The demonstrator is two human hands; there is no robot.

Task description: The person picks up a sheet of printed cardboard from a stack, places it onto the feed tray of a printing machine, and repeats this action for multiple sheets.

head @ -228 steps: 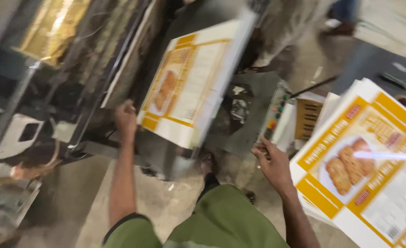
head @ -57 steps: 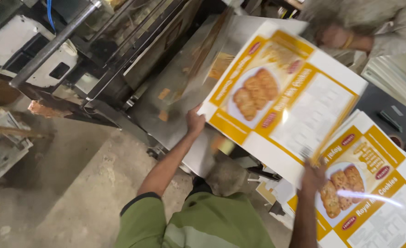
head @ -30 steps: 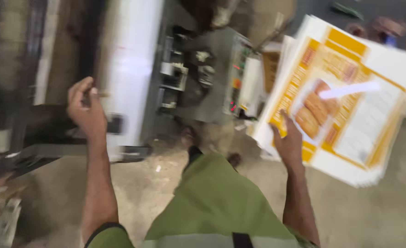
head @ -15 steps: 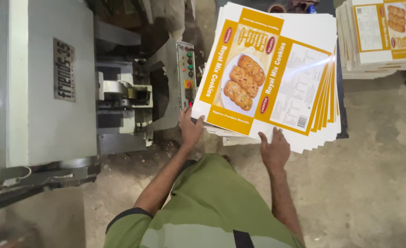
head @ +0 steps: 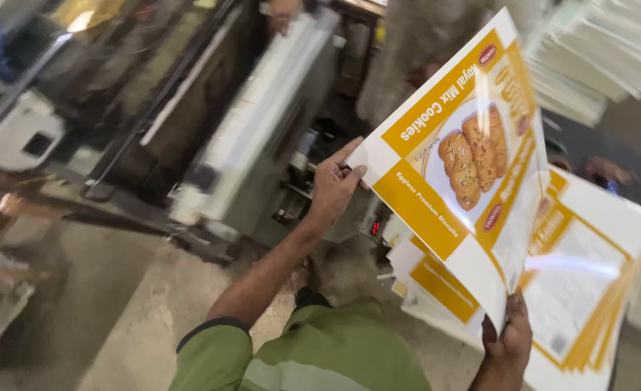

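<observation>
Printed carton sheet (head: 472, 174) (white and yellow, biscuit picture in the middle) is lifted clear, tilted, filling the upper right of frame. It hangs in the air between both hands, touching nothing else that I can see.

Left hand (head: 333, 187) grips the sheet's left edge at frame centre: thumb on the printed face, fingers curled behind, a pinch on the edge. Right hand (head: 507, 346) holds the bottom corner at lower right, fingers wrapped round the edge from behind. Thumb is hidden, so I can't tell how tight the grip is.

Progress, as a judgement: one sheet is separated and in hand, not yet set down anywhere. The stack of same-print sheets (head: 588, 289) lies just below and behind it at right, several layers fanned at the edge, so plenty remain to handle.

Further out: grey-white machine (head: 255, 145) runs diagonally through centre-left, blurred. Small red indicator light (head: 375, 227) just under the left hand. Pile of pale sheets (head: 603, 58) in the upper right corner, well apart from the held one. Bare concrete floor (head: 118, 311) at lower left. Green sleeve and shirt (head: 313, 355) along the bottom edge.

Motion blur over the whole left half, so machine detail is unreadable.
</observation>
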